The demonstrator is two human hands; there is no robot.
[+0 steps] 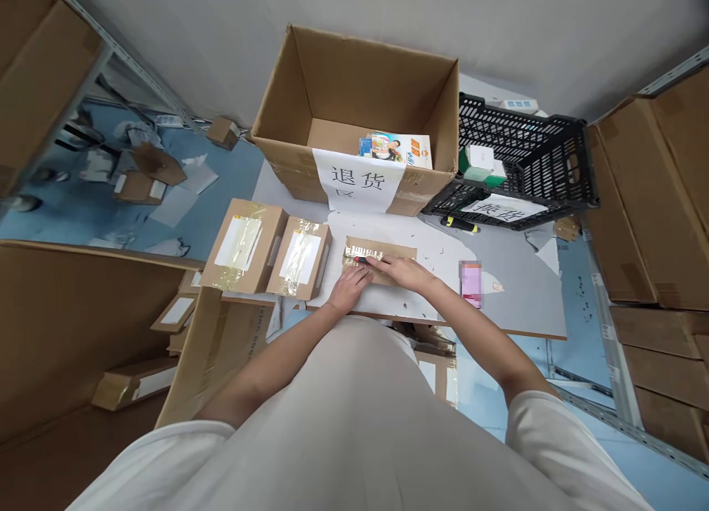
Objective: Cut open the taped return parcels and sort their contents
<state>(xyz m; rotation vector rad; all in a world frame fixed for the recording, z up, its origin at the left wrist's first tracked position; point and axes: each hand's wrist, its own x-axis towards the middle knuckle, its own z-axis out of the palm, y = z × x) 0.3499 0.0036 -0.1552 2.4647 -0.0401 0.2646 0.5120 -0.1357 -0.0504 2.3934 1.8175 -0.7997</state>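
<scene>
A flat brown cardboard package [396,249] with clear tape and a printed label lies on the white table in front of me. My left hand [348,288] rests on its near left edge, fingers stretched out and pressing down. Coming in from the right, my right hand [405,272] grips a small red-and-black box cutter [361,259] over the taped label. The fingertips of both hands are close together. The cutter's blade is too small to make out.
Two taped boxes [239,245] stand left on the table [521,293]. Behind are a large open carton [377,75] and a black plastic crate [548,156] holding small boxes. A yellow-and-black knife [459,224] and a pink-screened phone [471,283] lie right. Stacked cartons [631,201] flank the right.
</scene>
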